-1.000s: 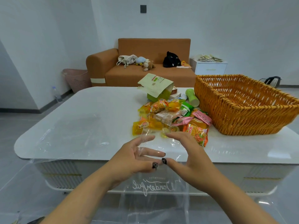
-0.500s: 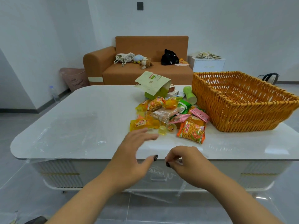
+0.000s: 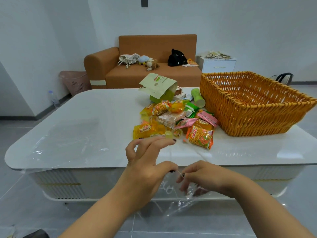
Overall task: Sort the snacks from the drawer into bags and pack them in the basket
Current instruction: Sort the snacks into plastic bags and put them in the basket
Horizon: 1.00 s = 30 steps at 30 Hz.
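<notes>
A clear plastic bag (image 3: 180,201) hangs in front of the table's near edge. My right hand (image 3: 202,177) has its fingers curled into the bag's crumpled top. My left hand (image 3: 149,162) pinches the bag's edge between thumb and a finger, its other fingers spread. A heap of snack packets (image 3: 175,122) lies mid-table: orange stick-snack packs, yellow jelly cups, pink and green wrappers. The empty wicker basket (image 3: 253,115) stands to the right of the heap.
A white table (image 3: 85,127) has a clear plastic sheet (image 3: 56,143) lying on its left half. An open green box (image 3: 161,90) and a green bottle (image 3: 198,97) lie behind the snacks. Farther back stand an orange sofa (image 3: 147,69), a pink bin (image 3: 75,82) and a white cabinet (image 3: 218,65).
Both hands dropped from above the table edge to just below it. My right hand curled into the bag and my left closed its pinch on it.
</notes>
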Each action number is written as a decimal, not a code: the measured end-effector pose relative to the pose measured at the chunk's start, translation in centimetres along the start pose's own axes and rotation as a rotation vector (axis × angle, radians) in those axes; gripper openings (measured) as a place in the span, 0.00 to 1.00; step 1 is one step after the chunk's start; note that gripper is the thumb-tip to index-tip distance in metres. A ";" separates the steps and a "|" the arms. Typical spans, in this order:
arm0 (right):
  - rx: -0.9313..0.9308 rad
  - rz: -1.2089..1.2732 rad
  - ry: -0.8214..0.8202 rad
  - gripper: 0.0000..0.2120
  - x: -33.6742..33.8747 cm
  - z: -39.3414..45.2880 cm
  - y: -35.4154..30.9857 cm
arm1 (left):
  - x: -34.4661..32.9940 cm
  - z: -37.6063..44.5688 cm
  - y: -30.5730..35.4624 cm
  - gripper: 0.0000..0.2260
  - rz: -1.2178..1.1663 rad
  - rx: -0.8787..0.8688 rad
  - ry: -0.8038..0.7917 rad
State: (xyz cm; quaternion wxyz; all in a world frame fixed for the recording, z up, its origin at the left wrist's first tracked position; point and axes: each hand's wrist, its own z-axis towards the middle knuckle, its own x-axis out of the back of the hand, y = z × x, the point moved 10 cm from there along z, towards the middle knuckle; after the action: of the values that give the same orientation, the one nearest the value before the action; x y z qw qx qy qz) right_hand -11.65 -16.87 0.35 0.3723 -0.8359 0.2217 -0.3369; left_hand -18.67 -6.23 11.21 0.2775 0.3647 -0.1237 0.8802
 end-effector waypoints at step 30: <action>0.691 -1.175 0.467 0.45 -5.4 -4.7 -10.2 | -4.0 -7.7 -11.0 0.37 -1.236 1.166 -0.487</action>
State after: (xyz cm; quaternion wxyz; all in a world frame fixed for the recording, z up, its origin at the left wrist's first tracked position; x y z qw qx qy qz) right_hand -17.48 -9.37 8.34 0.3157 -0.5576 -0.3101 -0.7023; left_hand -14.43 4.34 3.05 0.4394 0.6273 0.5086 0.3934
